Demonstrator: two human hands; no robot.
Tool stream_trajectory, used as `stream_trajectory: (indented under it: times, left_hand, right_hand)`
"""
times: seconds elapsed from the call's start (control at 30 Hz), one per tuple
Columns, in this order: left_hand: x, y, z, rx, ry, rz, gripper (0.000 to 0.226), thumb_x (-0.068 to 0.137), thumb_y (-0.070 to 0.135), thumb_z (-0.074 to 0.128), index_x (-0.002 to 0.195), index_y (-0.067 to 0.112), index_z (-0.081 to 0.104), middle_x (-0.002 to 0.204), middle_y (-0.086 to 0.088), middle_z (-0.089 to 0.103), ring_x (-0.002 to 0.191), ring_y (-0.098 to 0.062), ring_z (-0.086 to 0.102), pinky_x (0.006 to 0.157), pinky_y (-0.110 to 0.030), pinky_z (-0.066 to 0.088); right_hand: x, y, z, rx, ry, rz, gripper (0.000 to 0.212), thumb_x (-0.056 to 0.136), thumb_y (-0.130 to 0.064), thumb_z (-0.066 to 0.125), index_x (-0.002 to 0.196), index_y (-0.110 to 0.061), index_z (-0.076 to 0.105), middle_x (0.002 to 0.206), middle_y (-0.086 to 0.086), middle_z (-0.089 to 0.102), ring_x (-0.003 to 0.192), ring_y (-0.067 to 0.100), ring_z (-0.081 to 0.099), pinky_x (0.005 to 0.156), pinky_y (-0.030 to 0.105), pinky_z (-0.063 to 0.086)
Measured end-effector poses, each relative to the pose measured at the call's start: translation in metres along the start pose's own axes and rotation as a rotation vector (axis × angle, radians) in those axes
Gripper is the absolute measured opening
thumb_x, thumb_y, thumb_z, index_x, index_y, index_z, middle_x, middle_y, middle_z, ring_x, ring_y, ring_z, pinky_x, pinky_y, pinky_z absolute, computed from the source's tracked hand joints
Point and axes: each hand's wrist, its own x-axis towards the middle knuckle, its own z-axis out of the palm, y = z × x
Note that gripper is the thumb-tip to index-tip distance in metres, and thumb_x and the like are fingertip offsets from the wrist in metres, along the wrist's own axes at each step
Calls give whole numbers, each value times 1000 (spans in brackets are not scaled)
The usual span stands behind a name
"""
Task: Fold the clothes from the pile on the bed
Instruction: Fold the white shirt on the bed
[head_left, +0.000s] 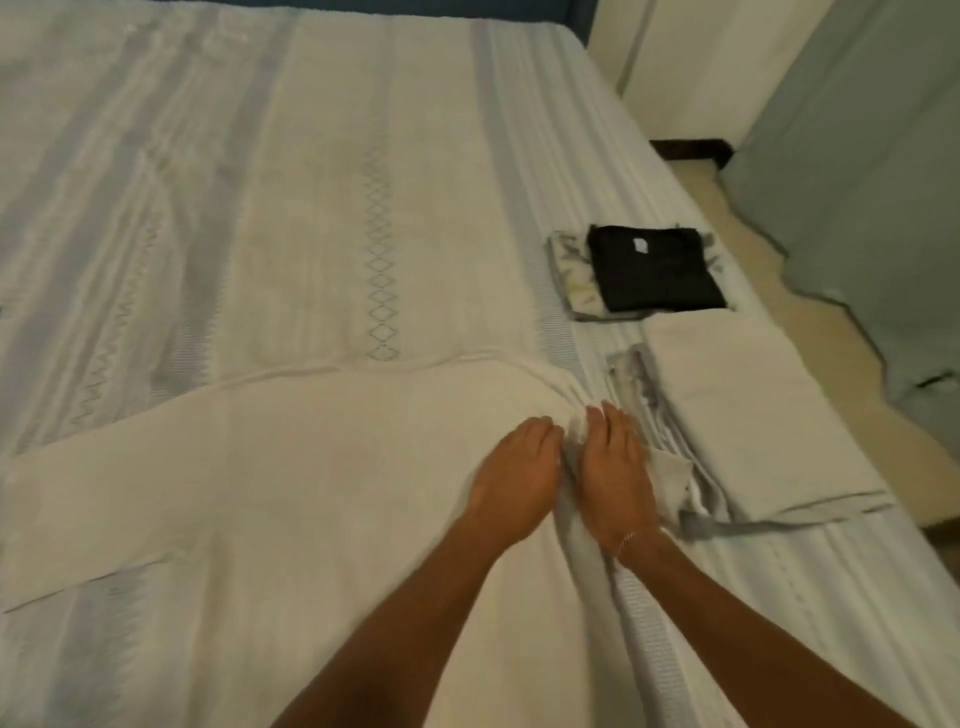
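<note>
A large cream-white cloth (291, 467) lies spread across the bed (156, 182), its right edge bunched into folds. My left hand (511, 480) and my right hand (613, 478) sit side by side on that bunched edge, and each grips the gathered fabric with curled fingers. To the right lies a folded pale cloth (737, 415) on top of crumpled grey fabric (670, 467). Farther back a folded black garment (654, 267) rests on a folded leaf-patterned piece (569, 270).
The bed's right edge runs diagonally from the upper middle to the lower right. Beyond it are beige floor (810, 322), a white wall or cabinet (701, 62) and a grey-green panel (872, 182). A bracelet circles my right wrist (626, 540).
</note>
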Motion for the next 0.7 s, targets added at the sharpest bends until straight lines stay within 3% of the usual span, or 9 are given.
stream_trajectory:
  times: [0.1,0.17,0.27,0.43,0.57,0.63,0.7]
  left_hand:
    - [42,23,25,-70,-141,-89,50,90,3,63,138,-3,51,141,-22,54,131,-35,52,113,-41,38]
    - [52,15,35,-44,-166,-137,53,95,4,55,146,-4,43,149,-23,45,139,-35,42,120,-41,25]
    - [49,3,52,53,-144,-55,54,98,14,44,149,-2,39,155,-20,39,146,-34,34,124,-44,19]
    - [48,4,51,27,-51,-92,55,104,33,29,155,11,33,161,-7,33,151,-22,23,126,-42,15]
    - [52,4,52,90,-163,-134,79,97,62,25,161,18,12,169,-2,9,156,-21,1,126,-48,5]
    - [56,10,51,192,-238,-161,94,89,75,22,162,17,6,169,-4,0,155,-26,-6,124,-55,1]
    - [62,19,51,222,-275,-216,103,84,82,17,161,18,1,169,-6,-10,154,-29,-13,121,-61,-1]
  right_hand:
    - [17,21,-24,-66,-145,12,51,101,-6,47,148,6,30,142,25,47,128,35,52,103,35,44]
    - [24,18,-34,-140,-237,2,40,104,-9,39,142,4,40,137,21,53,123,32,57,98,36,47]
    - [29,20,-47,-200,-285,-18,26,103,-19,45,121,-9,61,122,10,65,111,28,65,84,33,50]
    - [42,47,-76,99,-304,136,33,100,-41,54,120,-16,61,119,12,64,105,32,63,79,32,44]
    - [68,88,-111,77,-417,223,46,83,-54,74,104,-17,57,100,5,56,88,25,55,73,31,43]
    - [81,107,-128,40,-472,203,44,79,-52,79,89,-15,56,91,3,55,82,21,53,66,29,40]
    - [87,122,-137,207,-426,175,35,84,-43,78,77,-15,57,81,0,56,74,17,52,58,26,36]
